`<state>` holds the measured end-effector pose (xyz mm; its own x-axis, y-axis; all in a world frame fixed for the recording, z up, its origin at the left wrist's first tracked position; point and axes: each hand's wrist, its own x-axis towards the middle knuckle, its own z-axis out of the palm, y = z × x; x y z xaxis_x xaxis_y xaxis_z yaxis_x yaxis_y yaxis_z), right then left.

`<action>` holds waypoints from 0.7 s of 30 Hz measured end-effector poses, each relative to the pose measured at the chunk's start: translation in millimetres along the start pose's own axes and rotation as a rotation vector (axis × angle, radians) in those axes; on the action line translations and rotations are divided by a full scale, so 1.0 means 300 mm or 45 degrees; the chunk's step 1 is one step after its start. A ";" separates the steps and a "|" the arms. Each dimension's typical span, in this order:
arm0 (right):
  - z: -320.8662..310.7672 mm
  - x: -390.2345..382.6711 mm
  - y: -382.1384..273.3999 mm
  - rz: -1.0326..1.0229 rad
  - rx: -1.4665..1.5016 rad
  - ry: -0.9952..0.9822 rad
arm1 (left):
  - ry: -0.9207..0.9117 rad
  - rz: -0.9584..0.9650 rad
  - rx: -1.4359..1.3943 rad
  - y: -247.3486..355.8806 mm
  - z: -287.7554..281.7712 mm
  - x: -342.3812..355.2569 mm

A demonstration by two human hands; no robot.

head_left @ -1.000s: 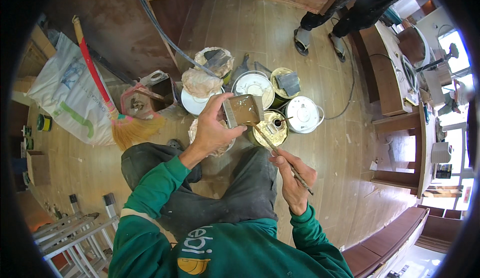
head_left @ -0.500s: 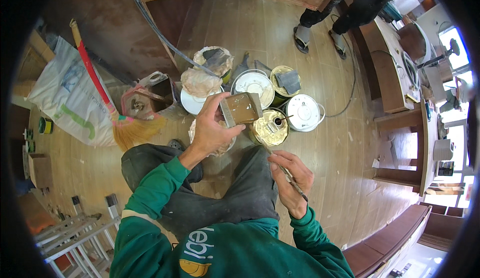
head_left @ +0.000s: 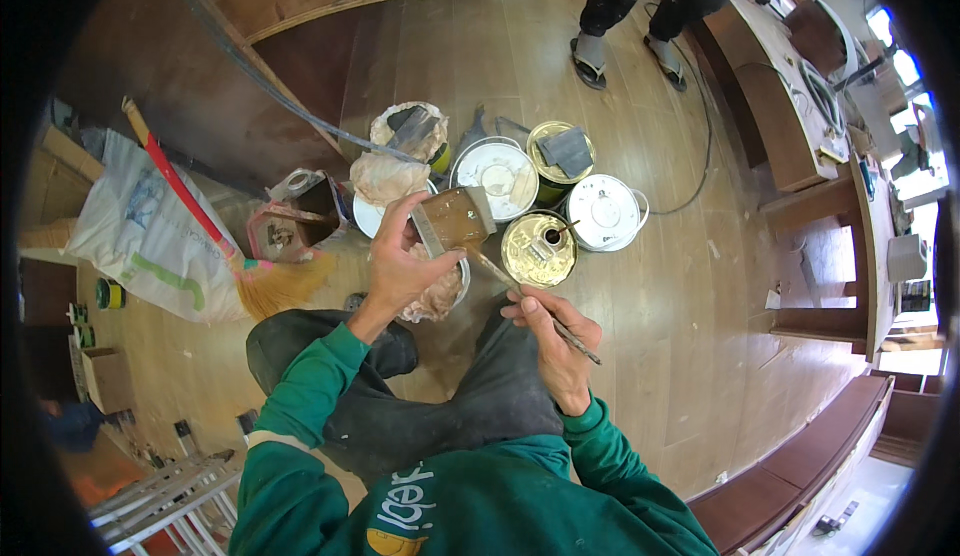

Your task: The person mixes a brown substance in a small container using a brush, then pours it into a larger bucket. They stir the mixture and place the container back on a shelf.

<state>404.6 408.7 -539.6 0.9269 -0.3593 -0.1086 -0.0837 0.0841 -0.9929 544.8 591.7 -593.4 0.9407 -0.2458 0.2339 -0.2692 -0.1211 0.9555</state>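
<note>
My left hand [head_left: 398, 264] grips a small square container [head_left: 458, 224] by its edges, thumb at the near side. Brown liquid or coating shows inside it, with a few pale specks. Between the fingers of my right hand [head_left: 560, 341] is a thin paintbrush [head_left: 497, 272], its handle end pointing down to the right. The brush's tip meets the container's near right corner; whether it dips into the brown liquid I cannot tell. Just right of the container stands a gold-topped can [head_left: 540, 266] with a small round opening and a thin brown stick at it.
White-lidded pails [head_left: 603, 213] and a can with grey pads [head_left: 566, 152] cluster ahead. A broom [head_left: 180, 186] leans at left before a white sack [head_left: 150, 226]. A hose [head_left: 270, 86] crosses overhead left. Another person's feet [head_left: 590, 64] are at the back. A metal ladder [head_left: 170, 501] lies lower left.
My right hand has moved left and up, bringing the brush tip from near the gold-topped can to the container. The container has shifted slightly left and tilted. The view has turned a little.
</note>
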 end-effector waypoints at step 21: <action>-0.609 0.094 0.423 -0.058 -0.877 0.515 | -0.136 0.171 0.884 -0.460 0.300 0.241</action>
<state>353.1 239.4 -677.5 0.7416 -0.6686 0.0551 -0.3783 -0.4846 -0.7887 631.3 504.2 -724.5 0.8744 -0.3899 0.2888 -0.4840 -0.6588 0.5760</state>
